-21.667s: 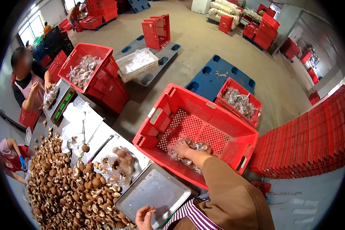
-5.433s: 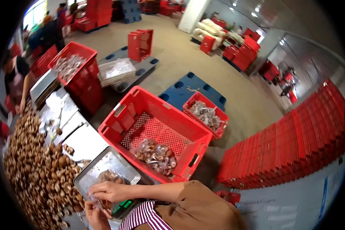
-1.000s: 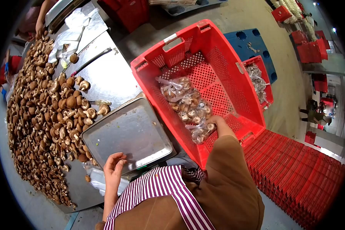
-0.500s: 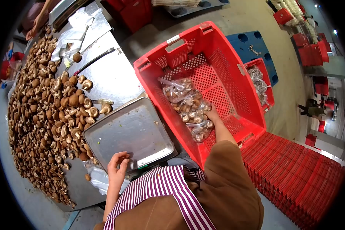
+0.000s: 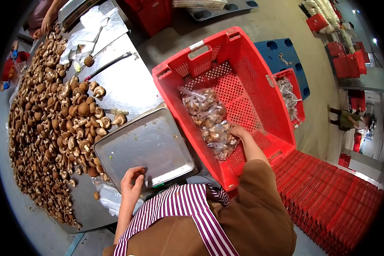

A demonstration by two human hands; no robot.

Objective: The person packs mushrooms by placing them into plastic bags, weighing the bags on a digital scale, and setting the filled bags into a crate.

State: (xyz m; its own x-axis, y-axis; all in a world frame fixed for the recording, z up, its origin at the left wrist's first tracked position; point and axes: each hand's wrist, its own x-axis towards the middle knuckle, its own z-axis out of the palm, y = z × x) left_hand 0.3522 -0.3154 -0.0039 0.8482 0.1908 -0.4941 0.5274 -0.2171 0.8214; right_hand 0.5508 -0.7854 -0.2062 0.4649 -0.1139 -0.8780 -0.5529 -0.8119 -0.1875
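Observation:
My right hand (image 5: pixel 240 132) reaches into a red plastic crate (image 5: pixel 266 106). Its fingers are bent around the side of a clear plastic bag of shiitake mushrooms (image 5: pixel 217 133), their tips partly hidden. More bagged mushrooms (image 5: pixel 199 101) lie against it, farther up the crate. My left hand (image 5: pixel 133 182) hovers at the near edge of a metal tray (image 5: pixel 147 143), with loosely curved fingers, thumb apart and nothing held. Bare metal shows in the tray, apart from small specks.
Loose shiitake mushrooms (image 5: pixel 51 123) are heaped on the metal table at left, near white plastic bags (image 5: pixel 109 198). Stacked red crates (image 5: pixel 324 192) stand at right. A smaller red crate with bags (image 5: pixel 289 96) sits by a blue pallet (image 5: pixel 281 55). Another person's hand (image 5: pixel 45 24) is at top left.
My right hand has shifted slightly along the bag's side, with the bag almost in place. My left hand stays by the tray. The view has moved a little.

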